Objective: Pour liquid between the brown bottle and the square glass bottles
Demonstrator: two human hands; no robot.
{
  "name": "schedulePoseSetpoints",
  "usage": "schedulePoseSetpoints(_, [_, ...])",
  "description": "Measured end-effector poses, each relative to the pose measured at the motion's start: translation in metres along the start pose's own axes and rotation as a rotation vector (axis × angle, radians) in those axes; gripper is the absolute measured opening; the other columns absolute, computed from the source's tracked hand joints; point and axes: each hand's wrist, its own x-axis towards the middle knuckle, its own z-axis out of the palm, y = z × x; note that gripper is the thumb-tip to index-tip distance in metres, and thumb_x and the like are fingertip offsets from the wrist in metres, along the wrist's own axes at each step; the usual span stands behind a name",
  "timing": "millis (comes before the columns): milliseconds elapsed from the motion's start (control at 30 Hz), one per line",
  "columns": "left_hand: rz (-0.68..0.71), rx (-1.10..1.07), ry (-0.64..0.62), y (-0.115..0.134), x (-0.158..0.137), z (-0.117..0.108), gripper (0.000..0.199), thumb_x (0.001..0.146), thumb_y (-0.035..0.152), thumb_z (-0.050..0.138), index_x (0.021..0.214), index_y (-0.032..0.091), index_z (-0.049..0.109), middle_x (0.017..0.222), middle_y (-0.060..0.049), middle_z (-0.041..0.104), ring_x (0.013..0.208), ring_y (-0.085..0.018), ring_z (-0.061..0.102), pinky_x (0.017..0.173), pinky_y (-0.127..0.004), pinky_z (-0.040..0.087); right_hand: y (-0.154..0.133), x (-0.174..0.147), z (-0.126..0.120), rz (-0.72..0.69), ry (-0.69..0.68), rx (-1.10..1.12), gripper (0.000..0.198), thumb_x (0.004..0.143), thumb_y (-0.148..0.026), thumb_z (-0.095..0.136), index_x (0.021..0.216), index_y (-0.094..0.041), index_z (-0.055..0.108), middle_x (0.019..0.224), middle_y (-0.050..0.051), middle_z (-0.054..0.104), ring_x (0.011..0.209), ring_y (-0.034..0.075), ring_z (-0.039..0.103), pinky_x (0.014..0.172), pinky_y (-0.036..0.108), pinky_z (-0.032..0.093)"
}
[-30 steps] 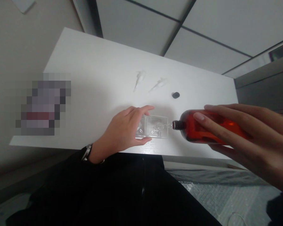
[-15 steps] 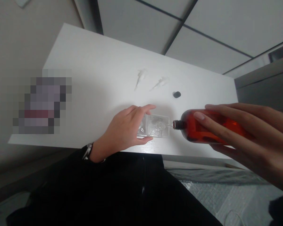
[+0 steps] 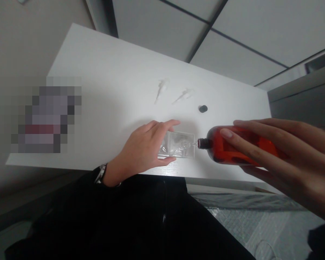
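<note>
My right hand [image 3: 289, 155] is wrapped round a translucent orange-red bottle [image 3: 216, 144]. The bottle lies tipped on its side in the air, its dark uncapped neck pointing left. From the mouth a clear liquid runs into a small clear rectangular container [image 3: 188, 144] on the table, where the surface ripples. Around the container's left part my left hand [image 3: 143, 146] is closed, fingers on the far side and thumb on the near side. That hand hides the container's left end.
Beyond the container, a black cap [image 3: 203, 108] lies on the white table [image 3: 105, 83]. Two small whitish pieces with thin pointed ends, a left piece [image 3: 161, 89] and a right piece [image 3: 184, 94], lie farther back. A pixelated object [image 3: 46, 119] sits at the left edge.
Liquid keeps running from the bottle and the ripples in the container have changed shape. Both hands hold almost the same place; the view has shifted slightly.
</note>
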Motion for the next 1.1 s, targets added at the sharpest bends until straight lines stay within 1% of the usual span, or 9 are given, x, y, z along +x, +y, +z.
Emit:
schedulePoseSetpoints(67, [0.009,0.005,0.007,0.0,-0.001,0.0,0.081,0.084,0.028,0.09,0.152,0.019,0.047,0.139,-0.011,0.074,0.119,-0.029,0.072,0.105,-0.041,0.056,0.0,0.0,0.001,-0.008,-0.017,0.001,0.087,0.104,-0.01,0.047,0.177,-0.042,0.013,0.158,0.013,0.063,0.138,0.042,0.066,0.102,0.066,0.062])
schedulePoseSetpoints(200, [0.021,0.011,0.017,0.0,-0.001,0.0,0.082,0.083,0.028,0.091,0.151,0.018,0.047,0.139,-0.011,0.074,0.117,-0.029,0.072,0.103,-0.04,0.056,-0.001,0.002,0.001,-0.004,-0.015,-0.003,0.087,0.104,-0.01,0.045,0.177,-0.045,0.012,0.157,0.01,0.065,0.136,0.041,0.066,0.1,0.065,0.062])
schedulePoseSetpoints(367, [0.024,0.013,0.018,0.0,0.0,0.0,0.083,0.082,0.028,0.092,0.151,0.019,0.046,0.139,-0.01,0.075,0.118,-0.028,0.073,0.103,-0.041,0.057,0.0,0.004,0.001,-0.007,-0.019,-0.006,0.089,0.104,-0.009,0.043,0.176,-0.048,0.009,0.156,0.007,0.065,0.136,0.039,0.067,0.096,0.06,0.063])
schedulePoseSetpoints(567, [0.016,0.004,0.012,0.001,0.0,0.0,0.08,0.084,0.027,0.09,0.151,0.02,0.047,0.142,-0.01,0.073,0.118,-0.028,0.073,0.104,-0.042,0.057,0.001,0.007,0.0,-0.039,-0.009,-0.038,0.095,0.1,-0.002,0.045,0.177,-0.044,0.008,0.152,0.008,0.068,0.129,0.039,0.07,0.092,0.059,0.063])
schedulePoseSetpoints(700, [0.019,0.016,0.008,0.001,0.0,0.0,0.081,0.084,0.027,0.09,0.151,0.019,0.047,0.143,-0.012,0.072,0.119,-0.029,0.072,0.103,-0.043,0.057,0.002,0.008,-0.001,-0.029,-0.015,-0.034,0.091,0.102,-0.005,0.041,0.176,-0.046,0.008,0.152,0.007,0.068,0.13,0.037,0.069,0.093,0.057,0.063])
schedulePoseSetpoints(833, [0.027,0.022,0.008,0.001,0.0,0.0,0.082,0.083,0.027,0.091,0.151,0.018,0.046,0.145,-0.012,0.072,0.119,-0.029,0.072,0.104,-0.042,0.057,0.002,0.009,0.0,-0.028,-0.03,-0.05,0.088,0.104,-0.007,0.036,0.176,-0.048,0.008,0.153,0.005,0.068,0.13,0.036,0.069,0.083,0.052,0.062])
schedulePoseSetpoints(900, [0.03,0.02,0.011,0.001,0.0,0.0,0.082,0.083,0.026,0.091,0.151,0.017,0.046,0.144,-0.012,0.072,0.118,-0.029,0.072,0.103,-0.042,0.057,0.001,0.011,-0.001,-0.03,-0.042,-0.042,0.089,0.103,-0.008,0.037,0.176,-0.049,0.006,0.153,0.004,0.068,0.129,0.036,0.07,0.079,0.05,0.061])
schedulePoseSetpoints(1000, [0.029,0.014,0.01,0.001,0.0,0.0,0.082,0.083,0.027,0.091,0.151,0.018,0.046,0.144,-0.012,0.072,0.118,-0.029,0.072,0.104,-0.042,0.057,-0.001,0.014,-0.004,-0.006,-0.083,-0.009,0.088,0.104,-0.015,0.041,0.175,-0.051,0.005,0.155,0.002,0.067,0.131,0.035,0.069,0.082,0.05,0.062])
schedulePoseSetpoints(1100, [0.017,0.004,0.003,0.0,0.0,0.0,0.083,0.083,0.027,0.091,0.152,0.021,0.045,0.143,-0.011,0.072,0.119,-0.03,0.072,0.104,-0.043,0.057,-0.001,0.016,-0.005,-0.001,-0.111,-0.003,0.085,0.103,-0.021,0.043,0.175,-0.049,0.009,0.156,0.002,0.067,0.132,0.038,0.068,0.083,0.052,0.063])
